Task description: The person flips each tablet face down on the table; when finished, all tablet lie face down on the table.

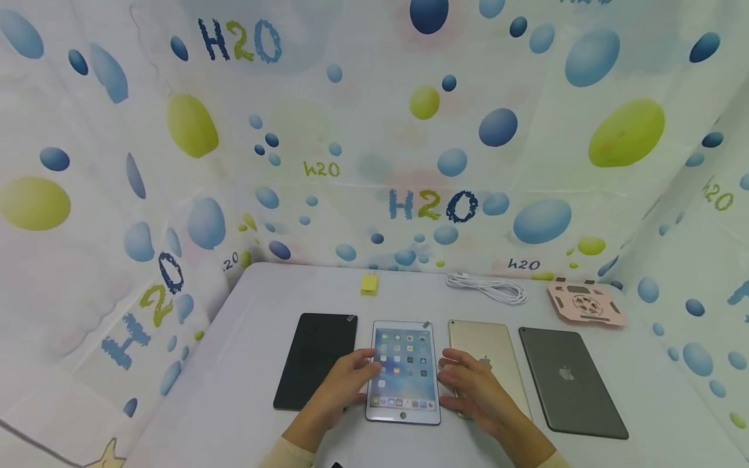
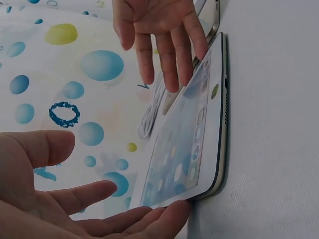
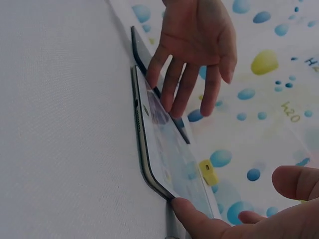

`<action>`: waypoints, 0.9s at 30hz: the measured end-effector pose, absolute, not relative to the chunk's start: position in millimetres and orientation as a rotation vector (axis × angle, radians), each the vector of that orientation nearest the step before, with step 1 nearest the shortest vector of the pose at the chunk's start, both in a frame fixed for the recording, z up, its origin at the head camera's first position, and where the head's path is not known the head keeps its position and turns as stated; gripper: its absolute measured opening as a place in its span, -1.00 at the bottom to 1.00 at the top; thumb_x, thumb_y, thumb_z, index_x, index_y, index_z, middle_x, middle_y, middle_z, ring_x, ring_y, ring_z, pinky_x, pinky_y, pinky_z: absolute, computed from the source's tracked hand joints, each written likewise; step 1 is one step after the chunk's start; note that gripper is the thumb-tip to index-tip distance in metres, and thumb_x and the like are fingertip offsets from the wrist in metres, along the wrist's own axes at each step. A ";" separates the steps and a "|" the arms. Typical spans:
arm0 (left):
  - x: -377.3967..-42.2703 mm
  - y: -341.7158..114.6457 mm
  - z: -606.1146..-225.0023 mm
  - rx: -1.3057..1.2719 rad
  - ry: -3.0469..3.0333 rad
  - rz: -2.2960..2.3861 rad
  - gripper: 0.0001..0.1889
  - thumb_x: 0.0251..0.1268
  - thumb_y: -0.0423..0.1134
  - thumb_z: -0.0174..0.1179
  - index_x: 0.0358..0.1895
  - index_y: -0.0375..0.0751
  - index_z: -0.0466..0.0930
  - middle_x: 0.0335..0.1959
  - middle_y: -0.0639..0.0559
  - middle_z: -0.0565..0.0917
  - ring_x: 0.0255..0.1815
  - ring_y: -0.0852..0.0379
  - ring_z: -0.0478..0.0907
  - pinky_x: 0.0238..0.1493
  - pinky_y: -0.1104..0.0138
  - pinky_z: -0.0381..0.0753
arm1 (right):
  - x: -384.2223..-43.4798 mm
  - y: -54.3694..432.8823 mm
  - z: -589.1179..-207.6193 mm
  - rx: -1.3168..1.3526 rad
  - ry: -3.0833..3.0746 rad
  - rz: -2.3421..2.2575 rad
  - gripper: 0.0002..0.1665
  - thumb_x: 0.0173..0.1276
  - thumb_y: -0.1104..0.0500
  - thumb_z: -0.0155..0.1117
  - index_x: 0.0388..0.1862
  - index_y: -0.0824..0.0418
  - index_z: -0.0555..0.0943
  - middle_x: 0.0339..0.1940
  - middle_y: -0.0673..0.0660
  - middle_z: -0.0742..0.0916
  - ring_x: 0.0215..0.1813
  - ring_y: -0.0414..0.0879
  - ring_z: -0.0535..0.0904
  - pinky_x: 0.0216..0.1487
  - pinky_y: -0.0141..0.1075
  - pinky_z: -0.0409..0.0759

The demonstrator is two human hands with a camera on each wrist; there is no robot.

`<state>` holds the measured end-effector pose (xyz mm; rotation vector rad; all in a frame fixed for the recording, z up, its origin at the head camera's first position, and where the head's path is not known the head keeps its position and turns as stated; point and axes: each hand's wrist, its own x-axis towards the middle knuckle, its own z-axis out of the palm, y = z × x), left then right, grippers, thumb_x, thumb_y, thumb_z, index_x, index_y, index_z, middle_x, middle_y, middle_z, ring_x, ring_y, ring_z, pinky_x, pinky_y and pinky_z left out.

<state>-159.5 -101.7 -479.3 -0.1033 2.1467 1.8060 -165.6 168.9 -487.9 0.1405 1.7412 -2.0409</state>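
A white-framed tablet lies face up, its lit screen filled with app icons. My left hand is at its left edge, with the thumb over the border of the screen. On the other side my right hand has its fingertips right at the tablet's edge. In both wrist views the fingers are spread and relaxed, and the lower fingers of the left hand meet the tablet's side. A black tablet sits partly behind my left hand; a gold tablet, back up, is partly covered by my right.
A dark grey tablet rests back up at the right. Along the back of the white table are a yellow charger plug, a coiled white cable and a pink perforated plate-like piece. A patterned curtain encloses the table.
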 end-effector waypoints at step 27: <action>-162.6 -103.5 -484.0 -0.115 1.911 1.899 -0.40 0.52 -0.07 0.11 0.48 -0.31 0.31 0.43 -0.32 0.39 0.37 -0.32 0.37 0.01 -0.03 0.69 | -173.3 167.7 -487.2 -0.014 1.483 -2.147 -0.34 0.59 0.21 0.07 0.53 0.51 0.20 0.14 0.17 0.68 0.09 -0.04 0.62 0.11 -0.23 0.66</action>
